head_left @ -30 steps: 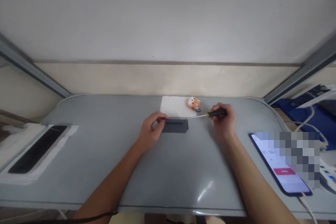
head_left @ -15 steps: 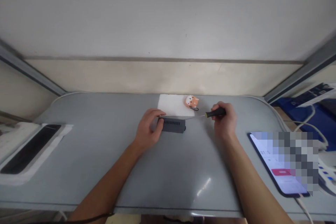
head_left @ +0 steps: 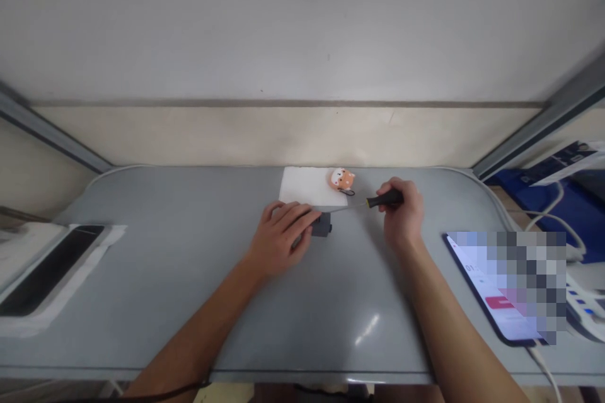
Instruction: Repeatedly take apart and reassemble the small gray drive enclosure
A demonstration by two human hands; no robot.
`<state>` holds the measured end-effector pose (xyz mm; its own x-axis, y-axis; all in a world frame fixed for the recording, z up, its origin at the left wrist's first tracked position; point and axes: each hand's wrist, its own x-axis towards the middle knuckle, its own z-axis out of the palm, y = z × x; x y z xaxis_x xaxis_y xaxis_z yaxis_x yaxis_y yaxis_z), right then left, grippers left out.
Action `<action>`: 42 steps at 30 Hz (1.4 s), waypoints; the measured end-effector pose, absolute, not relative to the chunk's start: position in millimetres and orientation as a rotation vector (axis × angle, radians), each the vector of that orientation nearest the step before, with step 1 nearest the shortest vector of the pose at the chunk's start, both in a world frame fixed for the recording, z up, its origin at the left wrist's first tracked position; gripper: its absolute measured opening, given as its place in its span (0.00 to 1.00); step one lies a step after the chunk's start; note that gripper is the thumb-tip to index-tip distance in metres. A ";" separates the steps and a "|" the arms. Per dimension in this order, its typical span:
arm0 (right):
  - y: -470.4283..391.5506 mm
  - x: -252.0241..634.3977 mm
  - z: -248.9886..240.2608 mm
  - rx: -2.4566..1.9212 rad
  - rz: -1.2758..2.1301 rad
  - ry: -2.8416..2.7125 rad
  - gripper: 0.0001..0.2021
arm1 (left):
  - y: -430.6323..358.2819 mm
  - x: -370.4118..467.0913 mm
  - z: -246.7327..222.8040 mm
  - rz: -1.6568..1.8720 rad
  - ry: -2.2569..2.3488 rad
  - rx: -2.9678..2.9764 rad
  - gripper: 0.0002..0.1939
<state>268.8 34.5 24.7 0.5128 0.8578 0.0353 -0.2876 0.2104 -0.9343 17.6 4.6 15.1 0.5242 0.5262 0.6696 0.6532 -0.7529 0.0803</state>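
Note:
A dark grey box-like device (head_left: 322, 225) lies on the grey table, its left part hidden under my left hand (head_left: 280, 238), whose fingers are wrapped over it. In my right hand (head_left: 404, 211) is the black handle of a screwdriver (head_left: 385, 199). Its thin shaft points left, and the tip end comes near the device's back edge; whether it touches cannot be made out. Behind the device lies a white sheet (head_left: 302, 185), with an orange and white animal-shaped case (head_left: 341, 179) on its right part.
At the left, a black phone-like slab (head_left: 51, 271) rests on white paper. A lit phone (head_left: 501, 302) with a cable lies at the right, beside a white power strip (head_left: 586, 308). Blue items and cables sit at the far right, and a wall stands behind the table (head_left: 189, 201).
My left hand has slid right along the device and now covers more of it. The view has shifted slightly; my right hand keeps the screwdriver in nearly the same pose.

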 end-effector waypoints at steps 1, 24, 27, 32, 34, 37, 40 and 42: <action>34.2 268.6 25.3 -1.075 0.870 -0.647 0.10 | 5.2 15.8 15.2 -1.036 -1.015 -2.584 0.19; -18.1 271.3 58.4 -1.136 0.402 -1.581 0.21 | 37.1 12.2 -3.5 -1.139 -1.672 -2.888 0.14; -21.9 261.1 52.4 -1.094 0.296 -1.637 0.22 | 35.3 11.0 -6.0 -1.158 -1.638 -2.873 0.12; -20.5 255.2 46.6 -1.056 0.238 -1.690 0.21 | 31.8 6.4 -11.7 -1.228 -1.615 -2.875 0.12; -20.8 256.5 46.2 -1.078 0.266 -1.673 0.22 | 30.8 5.3 -12.7 -1.259 -1.628 -2.866 0.13; -21.5 258.1 46.4 -1.118 0.277 -1.629 0.21 | 29.1 5.5 -11.3 -1.317 -1.615 -2.849 0.13; -22.3 256.8 47.3 -1.114 0.257 -1.653 0.21 | 28.0 6.7 -8.9 -1.371 -1.543 -2.842 0.11; -22.9 255.1 48.4 -1.080 0.239 -1.690 0.21 | 27.7 7.1 -8.0 -1.384 -1.516 -2.842 0.11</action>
<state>255.1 -22.9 48.4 -0.0236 0.7480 0.6632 0.5351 0.5698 -0.6237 7.1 27.7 -8.0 0.3367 0.8189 0.4648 0.5372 -0.5725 0.6194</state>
